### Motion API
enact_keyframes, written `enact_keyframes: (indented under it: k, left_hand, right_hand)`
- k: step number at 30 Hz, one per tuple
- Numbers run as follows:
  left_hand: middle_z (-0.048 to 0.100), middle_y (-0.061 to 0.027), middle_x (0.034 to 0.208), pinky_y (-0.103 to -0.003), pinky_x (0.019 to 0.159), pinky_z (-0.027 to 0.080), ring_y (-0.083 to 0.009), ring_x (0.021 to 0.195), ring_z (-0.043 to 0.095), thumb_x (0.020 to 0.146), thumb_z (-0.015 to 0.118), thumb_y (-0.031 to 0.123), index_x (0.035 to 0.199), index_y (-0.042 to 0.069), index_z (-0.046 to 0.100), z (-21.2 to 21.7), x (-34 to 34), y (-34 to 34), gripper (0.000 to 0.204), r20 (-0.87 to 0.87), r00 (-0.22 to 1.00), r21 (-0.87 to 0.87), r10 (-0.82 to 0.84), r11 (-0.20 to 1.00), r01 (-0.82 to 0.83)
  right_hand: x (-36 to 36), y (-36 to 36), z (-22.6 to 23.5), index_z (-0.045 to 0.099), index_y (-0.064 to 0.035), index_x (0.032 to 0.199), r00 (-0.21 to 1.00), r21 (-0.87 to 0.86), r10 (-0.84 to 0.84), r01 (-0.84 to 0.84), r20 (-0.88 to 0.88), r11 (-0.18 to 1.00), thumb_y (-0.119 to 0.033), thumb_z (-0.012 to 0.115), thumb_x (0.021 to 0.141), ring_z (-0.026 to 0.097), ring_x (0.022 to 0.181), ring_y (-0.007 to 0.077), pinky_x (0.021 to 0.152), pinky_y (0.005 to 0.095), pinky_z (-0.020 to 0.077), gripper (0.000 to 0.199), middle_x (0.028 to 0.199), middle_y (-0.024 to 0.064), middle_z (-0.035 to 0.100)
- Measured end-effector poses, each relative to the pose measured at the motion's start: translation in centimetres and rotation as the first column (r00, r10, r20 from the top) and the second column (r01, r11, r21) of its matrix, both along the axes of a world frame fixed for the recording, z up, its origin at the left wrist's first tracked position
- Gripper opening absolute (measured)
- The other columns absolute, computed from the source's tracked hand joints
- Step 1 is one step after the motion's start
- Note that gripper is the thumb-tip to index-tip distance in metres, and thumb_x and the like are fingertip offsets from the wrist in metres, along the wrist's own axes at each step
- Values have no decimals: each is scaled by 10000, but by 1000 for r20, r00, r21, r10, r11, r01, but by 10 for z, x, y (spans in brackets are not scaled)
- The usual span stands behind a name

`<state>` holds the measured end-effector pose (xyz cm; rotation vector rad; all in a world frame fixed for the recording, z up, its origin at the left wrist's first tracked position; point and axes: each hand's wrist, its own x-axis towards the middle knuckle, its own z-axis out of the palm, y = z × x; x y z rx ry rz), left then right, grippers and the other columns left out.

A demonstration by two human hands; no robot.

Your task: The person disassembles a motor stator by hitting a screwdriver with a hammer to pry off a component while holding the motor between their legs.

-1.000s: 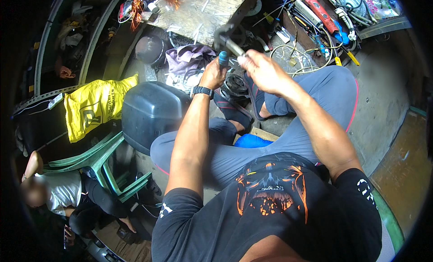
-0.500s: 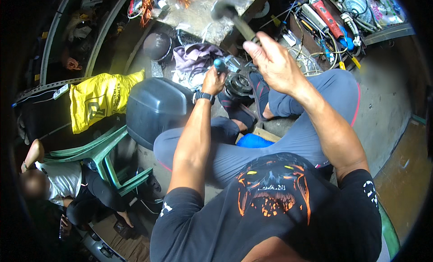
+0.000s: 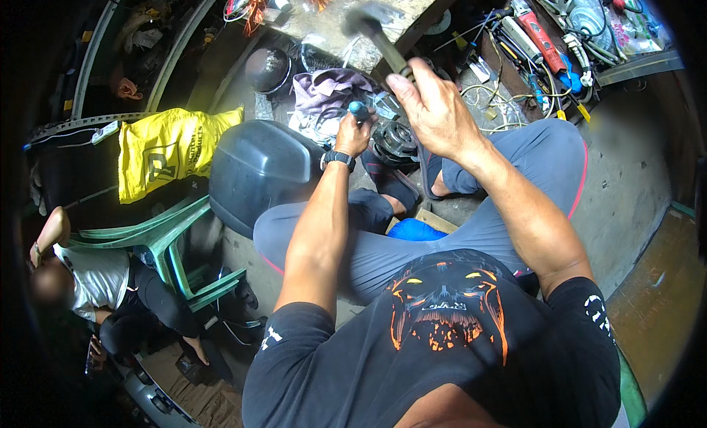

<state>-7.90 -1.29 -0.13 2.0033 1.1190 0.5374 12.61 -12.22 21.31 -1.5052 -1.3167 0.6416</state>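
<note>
My right hand [image 3: 436, 107] is closed round the handle of a hammer [image 3: 390, 51], raised over the floor ahead of me. The hammer's head is smeared by motion. Lower and to the left, my left hand [image 3: 353, 135] grips an upright tool with a rounded blue end [image 3: 359, 110]. Its tip is hidden below the fist, so its exact kind does not show. Just right of that fist, a round dark metal part [image 3: 395, 142] with a raised ring lies between my feet. The hammer is apart from the blue end.
A black plastic case [image 3: 261, 174] stands left of my knee, beside a yellow bag [image 3: 173, 152] and a green chair [image 3: 147, 236]. Purple cloth [image 3: 329, 96] lies ahead. At far right are cables and a red power tool [image 3: 537, 34]. Another person [image 3: 103, 284] sits lower left.
The hammer and my right hand have shifted slightly left and nearer. My left hand keeps its hold on the blue-ended tool. The whole view has shifted a little.
</note>
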Motion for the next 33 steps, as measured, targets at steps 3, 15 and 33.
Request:
enact_keyframes:
  k: [3, 15, 33]
  left_hand:
    - [729, -157, 944, -394, 830, 549, -310, 920, 710, 873, 653, 64, 1029, 26, 688, 6, 3, 0, 165, 18, 1000, 35, 2, 999, -2]
    - [715, -149, 955, -396, 819, 538, -304, 925, 702, 851, 622, 14, 1061, 32, 621, 22, 4, 14, 210, -4, 999, 14, -40, 999, 40]
    - [695, -193, 962, -437, 847, 519, -392, 957, 663, 853, 606, 42, 1077, 57, 640, -23, -18, -5, 227, -36, 994, -19, -104, 994, 104]
  right_hand:
    - [-9, 2, 3, 493, 0, 1048, 1000, 135, 20, -23, 24, 991, -268, 558, 1008, 649, 693, 440, 557, 478, 464, 278, 720, 249, 612]
    - [9, -4, -26, 507, -14, 1003, 991, -272, 103, -77, 80, 959, -402, 528, 1013, 604, 722, 418, 633, 478, 447, 388, 741, 223, 596]
    - [4, -9, -65, 522, 3, 1008, 924, -453, 337, -226, 180, 862, -382, 499, 1017, 631, 860, 490, 681, 547, 469, 386, 853, 292, 642]
